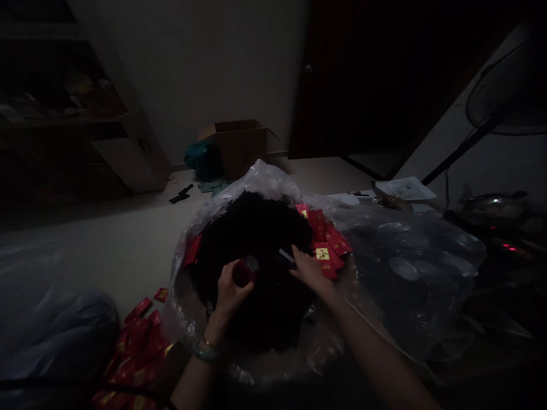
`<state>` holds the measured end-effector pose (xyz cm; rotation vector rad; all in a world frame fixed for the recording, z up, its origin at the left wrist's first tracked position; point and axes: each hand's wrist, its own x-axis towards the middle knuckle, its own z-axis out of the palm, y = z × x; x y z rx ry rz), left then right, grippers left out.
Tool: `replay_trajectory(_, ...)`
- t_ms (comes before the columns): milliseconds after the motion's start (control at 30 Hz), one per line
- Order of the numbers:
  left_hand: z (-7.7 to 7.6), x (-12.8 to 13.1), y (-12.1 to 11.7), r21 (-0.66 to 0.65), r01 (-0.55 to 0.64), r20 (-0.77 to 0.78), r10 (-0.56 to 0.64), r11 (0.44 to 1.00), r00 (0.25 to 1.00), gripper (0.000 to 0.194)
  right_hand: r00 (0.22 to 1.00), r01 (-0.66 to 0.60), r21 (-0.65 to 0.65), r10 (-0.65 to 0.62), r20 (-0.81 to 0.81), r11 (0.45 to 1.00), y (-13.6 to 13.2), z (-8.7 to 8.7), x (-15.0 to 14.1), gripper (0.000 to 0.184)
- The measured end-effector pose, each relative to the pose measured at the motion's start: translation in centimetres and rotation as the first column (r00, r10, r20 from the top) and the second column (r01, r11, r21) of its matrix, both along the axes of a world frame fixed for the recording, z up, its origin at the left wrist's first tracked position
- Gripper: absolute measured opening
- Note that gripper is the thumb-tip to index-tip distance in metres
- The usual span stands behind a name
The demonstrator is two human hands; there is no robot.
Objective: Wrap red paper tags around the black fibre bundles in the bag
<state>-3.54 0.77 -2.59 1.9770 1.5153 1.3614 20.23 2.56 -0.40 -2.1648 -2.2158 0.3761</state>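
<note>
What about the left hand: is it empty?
No, the left hand holds a small dark red object.

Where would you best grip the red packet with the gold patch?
The packet looks best pinched at its near edge, coming from the person's side: it seems flat and face up, with other packets beyond its far end.

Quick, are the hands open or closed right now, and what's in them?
Left hand: closed, holding a small dark-red object; too dim to name.
Right hand: closed, holding a thin, straight, pale-and-dark object; also unclear.
</note>
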Motion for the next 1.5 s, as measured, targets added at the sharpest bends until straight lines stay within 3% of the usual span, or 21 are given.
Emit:
replay_trajectory(100,-0.3,0.0,0.1,-0.020,-0.034,0.023,0.035,0.999,0.999,0.047,0.999,0.044,0.133,-0.041,-0.028,0.990,1.2,0.0,0.5,0.068)
replay_trajectory(167,-0.4,0.0,0.1,-0.032,-0.047,0.037,0.049,0.998,0.998,0.048,0.989,-0.062,0.167,0.084,-0.125,0.984,1.9,-0.2,-0.8,0.066)
replay_trajectory(267,-0.6,0.0,0.1,-0.027,-0.061,0.046,0.062,0.998,0.997,0.049,0.916,-0.307,0.061,0.312,-0.254,0.950,2.9,-0.7,-4.5,0.086)
replay_trajectory(367,-0.6,-0.1,0.1,-0.012,-0.070,0.042,0.070,0.997,0.997,0.050,0.922,-0.348,-0.093,0.322,-0.213,0.933,3.2,-0.7,-7.8,0.099)
replay_trajectory(467,-0.6,-0.2,0.1,-0.018,-0.071,0.043,0.072,0.997,0.996,0.050,0.914,-0.389,-0.068,0.376,-0.155,0.919,1.9,-0.2,-8.7,0.088)
replay_trajectory(600,-0.4,-0.1,0.0,-0.035,-0.065,0.066,0.067,0.997,0.996,0.049,0.876,-0.473,-0.045,0.464,-0.135,0.880,-0.8,0.6,-6.4,0.062)
replay_trajectory(733,-0.1,0.0,-0.1,-0.036,-0.065,0.059,0.067,0.997,0.996,0.049,0.941,-0.321,-0.127,0.300,-0.158,0.939,-1.9,1.1,-4.5,0.082)
replay_trajectory(833,0.0,0.0,-0.1,-0.027,-0.062,0.043,0.063,0.998,0.997,0.049,0.955,-0.234,-0.191,0.189,-0.228,0.953,-1.9,1.0,-5.2,0.091)
replay_trajectory(933,-0.1,0.0,-0.1,-0.025,-0.060,0.033,0.061,0.998,0.998,0.048,0.911,-0.271,-0.095,0.224,-0.346,0.958,-1.4,0.6,-6.7,0.076)
replay_trajectory(1067,-0.1,0.0,-0.1,-0.025,-0.055,0.025,0.056,0.998,0.998,0.049,0.879,-0.304,-0.021,0.272,-0.393,0.952,-0.5,0.5,-7.7,0.043)
replay_trajectory(1267,0.0,0.2,-0.2,-0.009,-0.040,0.002,0.040,0.999,0.999,0.048,0.867,-0.190,0.025,0.179,-0.465,0.982,1.1,1.6,-5.6,0.017)
replay_trajectory(1333,0.1,0.2,-0.2,0.001,-0.039,-0.005,0.039,0.999,0.999,0.047,0.828,-0.160,0.048,0.160,-0.538,0.986,1.7,2.5,-4.6,0.016)
replay_trajectory(1500,0.7,0.5,-0.3,0.011,-0.017,-0.014,0.017,1.000,1.000,0.045,0.626,-0.073,0.130,0.147,-0.766,0.989,2.0,6.6,-3.6,0.016)
